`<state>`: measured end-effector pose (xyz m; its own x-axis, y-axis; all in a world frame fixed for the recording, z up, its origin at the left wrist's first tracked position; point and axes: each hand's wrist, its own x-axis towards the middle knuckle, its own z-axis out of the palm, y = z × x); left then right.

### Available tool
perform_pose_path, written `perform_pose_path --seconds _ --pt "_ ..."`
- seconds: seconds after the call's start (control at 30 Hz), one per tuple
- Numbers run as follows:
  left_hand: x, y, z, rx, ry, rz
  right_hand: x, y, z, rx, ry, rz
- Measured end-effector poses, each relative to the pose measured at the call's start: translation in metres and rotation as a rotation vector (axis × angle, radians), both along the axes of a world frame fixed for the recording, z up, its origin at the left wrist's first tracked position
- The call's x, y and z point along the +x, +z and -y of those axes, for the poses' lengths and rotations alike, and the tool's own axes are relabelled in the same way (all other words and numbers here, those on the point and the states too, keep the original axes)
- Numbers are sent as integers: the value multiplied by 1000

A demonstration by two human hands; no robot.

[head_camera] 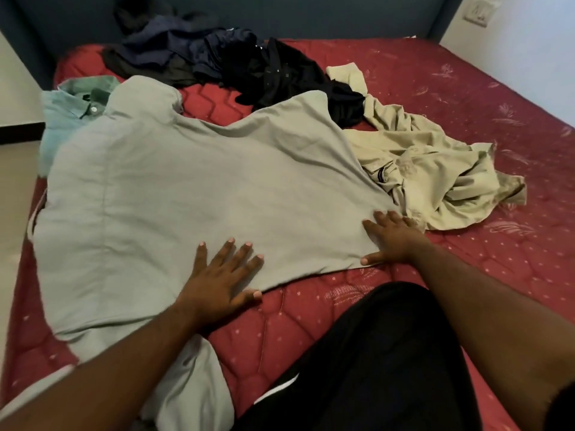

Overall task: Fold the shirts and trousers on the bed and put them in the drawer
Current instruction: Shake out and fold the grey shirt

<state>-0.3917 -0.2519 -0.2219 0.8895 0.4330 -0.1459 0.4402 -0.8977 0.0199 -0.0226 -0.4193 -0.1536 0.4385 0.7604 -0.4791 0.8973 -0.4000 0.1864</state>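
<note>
Nearest the camera, a dark-clothed leg (357, 353) of the person kneels on the red quilted bed (311, 331), just short of the grey shirt (186, 188), which is the landmark here. Both hands lie flat on that shirt's near edge, fingers straight and spread, gripping nothing: the left hand (222, 275) presses the hem near its middle, thumb on the very edge, and the right hand (393, 237) presses the hem's right corner, well apart from the left. The grey shirt is spread out across the left half of the bed; one sleeve trails toward the camera under the left forearm, and its end is cut off at the bottom of the frame. Touching the shirt's right side is a crumpled beige garment (435, 172) (shirt or trousers, I cannot tell). At the shirt's far left corner a light blue-green collared shirt (62, 116) lies mostly hidden beneath it. Beyond the shirt's far edge sits a heap of dark clothes (236, 63), black and navy, too tangled to separate into pieces, running up against the dark headboard (311, 17).
</note>
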Motion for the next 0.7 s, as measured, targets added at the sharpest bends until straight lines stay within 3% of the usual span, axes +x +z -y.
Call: perform_pose_path --seconds 0.07,0.13,0.3,0.5,0.7 --pt "-4 -3 7 -16 -85 -30 -24 5 -6 132 153 55" --pt "-7 -7 7 -19 -70 -13 -44 1 -7 251 204 -22" --pt "-18 0 15 -55 7 -83 -40 7 7 15 36 -156" --pt "-40 2 19 -45 42 -10 -44 12 8 122 93 -18" --pt "-42 20 12 65 3 356 -30 10 21 268 -106 -158"
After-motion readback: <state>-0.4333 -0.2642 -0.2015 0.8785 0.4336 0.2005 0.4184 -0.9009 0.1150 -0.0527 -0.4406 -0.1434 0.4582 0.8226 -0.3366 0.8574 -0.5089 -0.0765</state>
